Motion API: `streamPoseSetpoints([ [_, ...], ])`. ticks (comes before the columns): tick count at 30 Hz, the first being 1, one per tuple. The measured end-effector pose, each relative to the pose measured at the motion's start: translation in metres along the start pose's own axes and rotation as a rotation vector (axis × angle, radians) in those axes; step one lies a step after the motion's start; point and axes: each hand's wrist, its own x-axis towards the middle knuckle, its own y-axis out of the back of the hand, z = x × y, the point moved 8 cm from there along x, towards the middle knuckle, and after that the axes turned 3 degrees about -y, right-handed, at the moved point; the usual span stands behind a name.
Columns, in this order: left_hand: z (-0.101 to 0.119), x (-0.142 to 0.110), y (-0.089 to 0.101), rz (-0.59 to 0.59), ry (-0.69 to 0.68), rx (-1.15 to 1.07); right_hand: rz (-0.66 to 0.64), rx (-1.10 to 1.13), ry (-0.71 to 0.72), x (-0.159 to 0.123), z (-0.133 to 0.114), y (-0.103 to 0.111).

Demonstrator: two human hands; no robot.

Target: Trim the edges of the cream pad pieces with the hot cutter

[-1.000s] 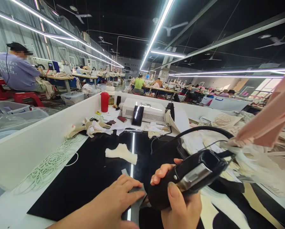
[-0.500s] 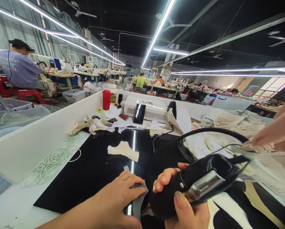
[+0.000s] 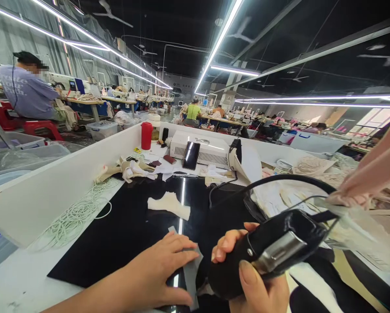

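My left hand (image 3: pixel 164 269) lies palm down over a grey strip (image 3: pixel 192 274) on the glossy black board (image 3: pixel 123 243). Its fingers are stretched out with the thumb spread, and the fingertips rest at the strip's upper part. In my right hand (image 3: pixel 263 287) is a black corded hand tool (image 3: pixel 263 248) with a shiny metal plate on its side, the fingers wrapped round it. The tool's lower end is close to the right edge of the grey strip; its tip is hidden. Beyond the left hand sits a cream fabric piece (image 3: pixel 170 205).
Pale green cord (image 3: pixel 74 221) is heaped at the left. A white vented box (image 3: pixel 211 150), a phone (image 3: pixel 191 155) and a red bottle (image 3: pixel 146 135) stand at the back. Fabric bundles (image 3: pixel 325 167) crowd the right. A co-worker (image 3: pixel 28 91) sits far left.
My left hand has shifted slightly left, uncovering more of the grey strip. The tool in my right hand has moved very little.
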Motion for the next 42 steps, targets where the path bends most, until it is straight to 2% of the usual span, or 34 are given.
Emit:
streamPoseSetpoints([
  [4,-0.008,-0.003,0.005,0.088,-0.027,0.04,0.03,-0.065,0.021,0.012,-0.004,0.021],
  [8,-0.004,-0.003,0.004,0.105,-0.072,0.076,0.045,-0.158,0.101,0.031,-0.015,0.041],
  [12,0.01,-0.002,0.001,0.101,-0.147,0.046,0.191,-0.158,0.15,0.042,-0.025,0.054],
  [14,0.01,-0.002,0.0,0.104,-0.137,0.036,0.194,-0.136,0.146,0.041,-0.026,0.049],
  [18,0.005,-0.001,-0.001,0.112,-0.088,0.034,0.074,-0.085,0.104,0.029,-0.018,0.027],
  [21,0.004,-0.001,-0.001,0.116,-0.087,0.022,0.076,-0.059,0.056,0.017,-0.008,0.015],
  [29,0.006,-0.001,0.001,0.117,-0.09,0.005,0.026,-0.058,0.043,0.009,0.0,0.001],
  [34,0.004,-0.001,0.0,0.118,-0.08,-0.001,0.027,-0.056,0.034,0.007,0.0,-0.001],
  [42,0.005,-0.004,0.002,0.083,-0.047,-0.011,-0.008,-0.143,0.147,0.03,-0.002,0.02],
])
